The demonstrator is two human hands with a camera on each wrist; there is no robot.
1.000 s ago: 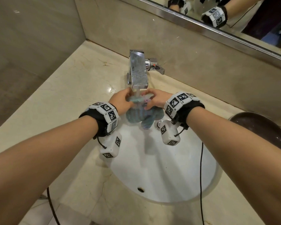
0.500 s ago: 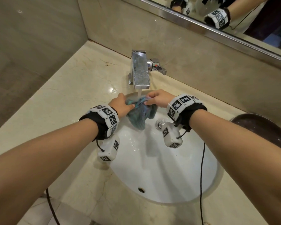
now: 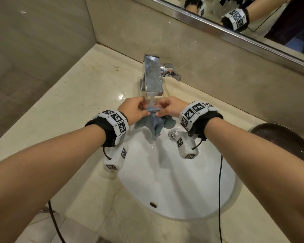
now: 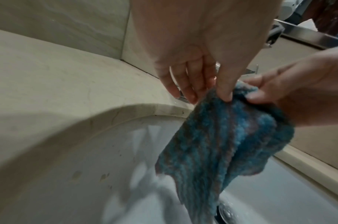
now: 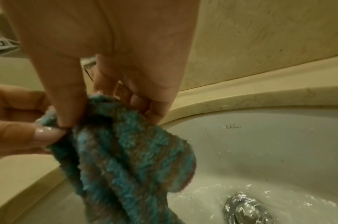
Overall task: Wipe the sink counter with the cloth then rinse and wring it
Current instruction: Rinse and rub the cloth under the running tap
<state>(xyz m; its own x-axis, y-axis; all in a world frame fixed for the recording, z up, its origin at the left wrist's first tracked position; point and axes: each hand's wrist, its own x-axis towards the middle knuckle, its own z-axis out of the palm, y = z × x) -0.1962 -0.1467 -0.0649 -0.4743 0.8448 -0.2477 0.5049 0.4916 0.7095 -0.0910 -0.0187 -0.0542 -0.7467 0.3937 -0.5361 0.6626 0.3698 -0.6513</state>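
A wet blue-and-brown striped cloth (image 3: 152,123) hangs over the white sink basin (image 3: 179,186), right under the chrome faucet (image 3: 153,79). Water runs from the spout onto its top edge. My left hand (image 3: 133,109) pinches the cloth's top edge between thumb and finger from the left; my right hand (image 3: 168,107) pinches it from the right, close beside. In the left wrist view the cloth (image 4: 221,136) droops in folds toward the drain. The right wrist view shows the cloth (image 5: 122,151) held by my right thumb, with the other hand's wet thumb beside it.
The beige marble counter (image 3: 74,102) surrounds the basin. A chrome drain (image 3: 173,134) sits under the stream, with water pooling around the drain (image 5: 244,207). A dark round bowl (image 3: 284,142) stands at the right edge. A mirror (image 3: 253,20) runs along the back wall.
The bunched cloth has been opened out and now hangs from a pinch at its top edge. Both hands have lifted slightly and drawn nearer to the stream.
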